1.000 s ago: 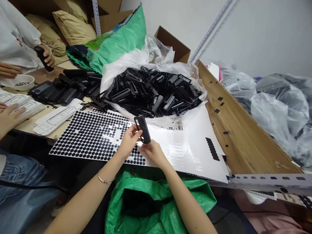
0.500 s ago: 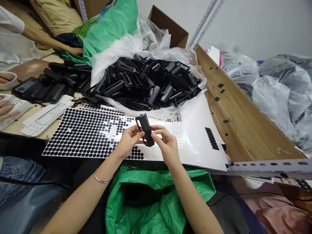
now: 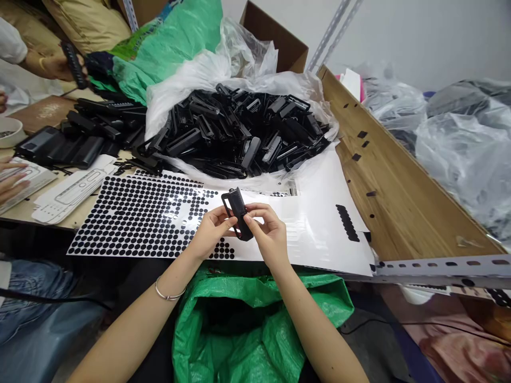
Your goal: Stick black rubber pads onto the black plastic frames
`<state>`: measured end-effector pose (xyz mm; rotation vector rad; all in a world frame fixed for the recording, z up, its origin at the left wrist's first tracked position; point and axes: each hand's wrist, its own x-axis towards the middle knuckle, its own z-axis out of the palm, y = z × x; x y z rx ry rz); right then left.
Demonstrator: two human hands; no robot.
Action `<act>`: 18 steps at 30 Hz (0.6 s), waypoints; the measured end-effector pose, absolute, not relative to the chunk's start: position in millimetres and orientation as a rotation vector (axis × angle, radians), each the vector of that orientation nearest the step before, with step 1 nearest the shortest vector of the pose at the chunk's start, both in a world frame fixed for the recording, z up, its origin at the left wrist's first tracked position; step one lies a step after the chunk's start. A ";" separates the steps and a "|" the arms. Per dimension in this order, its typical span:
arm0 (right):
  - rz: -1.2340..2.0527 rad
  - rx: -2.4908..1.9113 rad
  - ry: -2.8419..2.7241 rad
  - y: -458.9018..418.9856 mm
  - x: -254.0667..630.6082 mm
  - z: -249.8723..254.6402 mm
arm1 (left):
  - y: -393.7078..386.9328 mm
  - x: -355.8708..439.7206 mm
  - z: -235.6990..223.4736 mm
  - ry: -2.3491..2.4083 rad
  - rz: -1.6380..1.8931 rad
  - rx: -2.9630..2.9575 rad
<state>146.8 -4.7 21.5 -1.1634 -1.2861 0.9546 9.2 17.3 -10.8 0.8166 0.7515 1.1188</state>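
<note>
A black plastic casing with an open slotted frame along one side point(image 3: 238, 210) is held up above the sheets, tilted. My left hand point(image 3: 211, 230) grips it by the slotted side, thumb across the frame. On its other side, my right hand point(image 3: 268, 234) has the thumb pressed to the face and the fingers behind. Below lies a white sheet covered with black round stickers point(image 3: 136, 218), with bare backing point(image 3: 311, 223) to the right. Just beyond, a white plastic bag point(image 3: 191, 74) lies open around a heap of similar black casings point(image 3: 247, 133).
A green woven sack point(image 3: 239, 340) gapes below the table edge. At left are stacked casings point(image 3: 80, 149), printed white cards point(image 3: 75, 191), a white bowl point(image 3: 10, 132) and co-workers' hands point(image 3: 14, 178). A wooden board point(image 3: 391, 186) and metal rail point(image 3: 439, 267) border the right.
My right hand has moved from the casing's lower end up to its right side, thumb now on the face. The view has shifted slightly. A co-worker at left again holds a black piece.
</note>
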 end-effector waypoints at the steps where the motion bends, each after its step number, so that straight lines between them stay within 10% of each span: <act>1: 0.949 -1.161 -1.284 -4.7 146.2 20.4 | 17.2 9.3 -11.2 0.754 1.123 0.810; 18: 1.179 -1.084 -1.236 -5.5 144.1 5.2 | 12.8 5.9 -12.5 0.786 1.079 0.887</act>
